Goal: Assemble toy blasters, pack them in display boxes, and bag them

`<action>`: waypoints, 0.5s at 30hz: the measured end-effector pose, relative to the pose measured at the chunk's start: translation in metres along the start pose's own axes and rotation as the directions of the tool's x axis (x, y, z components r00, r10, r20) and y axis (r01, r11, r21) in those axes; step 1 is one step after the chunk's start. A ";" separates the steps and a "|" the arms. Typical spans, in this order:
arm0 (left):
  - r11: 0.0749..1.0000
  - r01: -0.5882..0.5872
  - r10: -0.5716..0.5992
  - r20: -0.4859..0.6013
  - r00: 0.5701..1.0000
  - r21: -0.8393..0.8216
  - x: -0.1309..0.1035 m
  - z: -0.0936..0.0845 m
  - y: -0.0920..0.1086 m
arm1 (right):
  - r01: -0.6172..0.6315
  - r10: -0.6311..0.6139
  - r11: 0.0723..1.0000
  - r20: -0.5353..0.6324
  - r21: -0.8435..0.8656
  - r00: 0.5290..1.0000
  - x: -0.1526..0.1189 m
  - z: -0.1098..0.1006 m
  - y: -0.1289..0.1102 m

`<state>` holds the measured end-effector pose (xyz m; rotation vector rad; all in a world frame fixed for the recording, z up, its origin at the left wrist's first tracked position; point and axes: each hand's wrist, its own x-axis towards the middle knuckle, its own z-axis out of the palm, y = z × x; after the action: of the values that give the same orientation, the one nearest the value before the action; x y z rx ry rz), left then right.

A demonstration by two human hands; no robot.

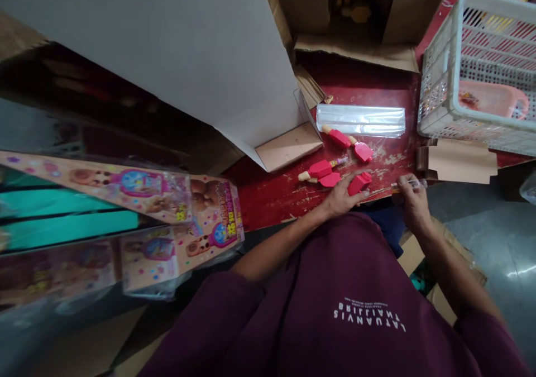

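Left hand [340, 199] grips a partly hidden red piece [359, 182]; apart from it, right hand [412, 199] pinches a blurred clear item [419, 184].

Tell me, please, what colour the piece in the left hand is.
The piece is pinkish red; head view.

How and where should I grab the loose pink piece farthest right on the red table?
I'd pinch that pink piece across its broad body, coming from the right. That end is wide and has bare red table beside it, while the narrow cream tip sits close to another pink piece, probably leaving less room.
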<state>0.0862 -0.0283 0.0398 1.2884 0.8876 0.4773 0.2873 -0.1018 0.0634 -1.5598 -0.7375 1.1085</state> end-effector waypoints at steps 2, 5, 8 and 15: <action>0.990 -0.100 0.095 0.045 0.994 0.105 -0.005 0.000 0.005 | -0.024 0.024 1.000 0.045 -0.005 0.999 0.001 -0.007 -0.016; 0.958 -0.206 0.181 0.137 0.974 0.198 -0.010 0.001 0.014 | -0.086 0.098 0.993 0.153 -0.081 0.983 -0.001 -0.014 -0.036; 0.947 -0.230 0.183 0.212 0.960 0.224 -0.014 0.000 0.022 | -0.093 0.136 0.979 0.242 -0.182 0.961 -0.003 -0.020 -0.048; 0.964 -0.170 0.100 0.313 0.945 0.204 -0.024 -0.001 0.028 | -0.018 0.151 0.952 0.415 -0.307 0.897 -0.005 -0.022 -0.055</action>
<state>0.0755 -0.0390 0.0735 1.5931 0.6113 0.2795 0.3101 -0.1002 0.1185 -1.6190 -1.1907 1.4926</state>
